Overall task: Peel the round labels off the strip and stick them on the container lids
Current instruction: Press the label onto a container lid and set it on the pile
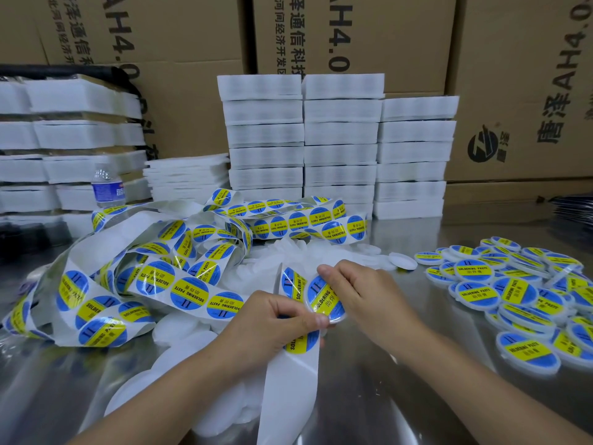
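Brown printed boxes wall off the whole back. Against them stand white foam stacks, tallest in the middle, with more along the left edge. They rest on a steel desk, whose bare metal shows mostly at the front right and in a band between the hands and the right-hand heap.

A long strip of round blue-and-yellow labels lies in a loose tangle across the left and middle of the desk, looping back to the foot of the foam stacks. On the right, a heap of labelled lids runs out to the right edge. White blank lids lie in a drift under and behind the strip, and more lie at the front between the forearms. A clear bottle with a blue wrapper stands at the left, behind the tangle.

Both hands meet at the centre, above the blank lids. The left hand has a closed grip: its curled fingers and thumb pinch the strip, whose bare white backing hangs down to the bottom edge. The right hand has its grip curled round one lid, with the thumb at the upper rim. A label covers that lid's face, and the left thumb tip touches its lower edge.
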Motion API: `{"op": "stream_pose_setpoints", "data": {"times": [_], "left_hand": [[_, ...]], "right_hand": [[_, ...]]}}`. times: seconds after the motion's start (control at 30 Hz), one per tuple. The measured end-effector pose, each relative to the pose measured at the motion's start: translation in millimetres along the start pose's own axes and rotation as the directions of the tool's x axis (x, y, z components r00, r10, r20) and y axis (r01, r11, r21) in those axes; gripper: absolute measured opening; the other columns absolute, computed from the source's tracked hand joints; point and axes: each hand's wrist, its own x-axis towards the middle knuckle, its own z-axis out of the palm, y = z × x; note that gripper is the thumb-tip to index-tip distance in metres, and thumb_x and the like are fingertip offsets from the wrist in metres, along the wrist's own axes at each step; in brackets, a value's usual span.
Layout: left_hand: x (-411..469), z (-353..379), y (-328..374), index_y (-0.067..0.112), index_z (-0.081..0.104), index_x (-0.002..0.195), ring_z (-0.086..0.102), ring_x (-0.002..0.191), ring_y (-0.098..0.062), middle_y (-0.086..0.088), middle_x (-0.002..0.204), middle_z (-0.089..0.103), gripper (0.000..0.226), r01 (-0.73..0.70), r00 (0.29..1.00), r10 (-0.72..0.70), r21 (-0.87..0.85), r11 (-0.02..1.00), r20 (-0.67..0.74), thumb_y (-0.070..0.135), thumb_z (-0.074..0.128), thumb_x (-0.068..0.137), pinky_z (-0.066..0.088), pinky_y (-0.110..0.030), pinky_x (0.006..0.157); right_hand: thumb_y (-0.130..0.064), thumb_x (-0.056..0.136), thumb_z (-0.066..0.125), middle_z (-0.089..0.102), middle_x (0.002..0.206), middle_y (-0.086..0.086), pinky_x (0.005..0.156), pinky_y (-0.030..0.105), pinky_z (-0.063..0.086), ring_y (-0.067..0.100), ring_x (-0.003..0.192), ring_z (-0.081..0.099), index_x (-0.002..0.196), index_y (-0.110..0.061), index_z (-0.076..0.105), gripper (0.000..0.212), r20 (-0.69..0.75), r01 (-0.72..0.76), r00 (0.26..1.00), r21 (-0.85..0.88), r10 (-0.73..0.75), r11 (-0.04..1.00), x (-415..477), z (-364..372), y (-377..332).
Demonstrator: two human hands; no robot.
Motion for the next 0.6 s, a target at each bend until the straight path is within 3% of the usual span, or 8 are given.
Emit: {"op": "stream_pose_setpoints", "data": {"times": [0.23,0.33,0.4,0.47,0.53,0.6], "left_hand": [[0,0,0,0.028,0.072,0.053,0.047,0.050,0.003,0.012,0.051,0.059,0.021,0.009,1.000,-0.008,-0.051,0.999,0.011,0.046,0.068,0.062,0.035,-0.007,0.053],[2,-1,-2,0.026,0.073,0.055,0.049,0.053,0.001,0.007,0.057,0.064,0.022,0.022,0.999,-0.026,-0.114,0.993,-0.036,0.047,0.069,0.060,0.036,-0.006,0.053],[4,-3,-4,0.023,0.072,0.056,0.045,0.052,-0.002,0.007,0.053,0.056,0.027,0.030,0.997,-0.039,-0.122,0.992,-0.069,0.050,0.070,0.058,0.034,-0.009,0.052],[5,-5,-7,0.018,0.071,0.057,0.043,0.051,-0.006,0.005,0.053,0.052,0.028,0.053,0.995,-0.063,-0.121,0.991,-0.078,0.045,0.074,0.063,0.033,-0.011,0.051],[5,-6,-9,0.018,0.071,0.055,0.046,0.050,-0.004,0.006,0.051,0.055,0.023,0.074,0.995,-0.082,-0.118,0.990,-0.064,0.032,0.073,0.074,0.035,-0.011,0.051],[5,-5,-9,0.020,0.072,0.057,0.050,0.051,-0.001,0.009,0.053,0.060,0.023,0.061,0.997,-0.067,-0.109,0.992,-0.048,0.026,0.070,0.079,0.037,-0.009,0.053]], "right_hand": [[-0.042,0.096,0.040,0.035,0.048,-0.003,0.057,0.032,0.027,0.019,0.059,0.037,0.055,-0.021,0.032,0.047,-0.034,0.072,0.997,-0.052,-0.074,0.996,0,-4,-3],[-0.055,0.092,0.038,0.045,0.056,-0.009,0.064,0.035,0.038,0.013,0.062,0.044,0.065,-0.025,0.047,0.041,-0.031,0.109,0.994,0.048,-0.107,0.993,-1,-10,-3],[-0.072,0.078,0.045,0.054,0.082,-0.022,0.073,0.021,0.042,-0.004,0.078,0.050,0.103,-0.041,0.056,0.042,0.084,0.088,0.991,0.126,-0.100,0.988,-3,-12,-6],[-0.073,0.062,0.059,0.046,0.108,-0.030,0.079,0.006,0.036,-0.017,0.100,0.044,0.129,-0.045,0.041,0.076,0.175,0.146,0.971,0.102,-0.162,0.984,-7,-12,-7],[-0.060,0.058,0.074,0.041,0.113,-0.030,0.082,0.001,0.033,-0.017,0.108,0.041,0.131,-0.039,0.043,0.082,0.200,0.260,0.944,0.030,-0.261,0.965,-9,-11,-8],[-0.044,0.064,0.079,0.043,0.108,-0.025,0.082,0.001,0.032,-0.015,0.103,0.045,0.128,-0.031,0.052,0.071,0.169,0.303,0.939,0.011,-0.301,0.953,-9,-11,-8]]}}
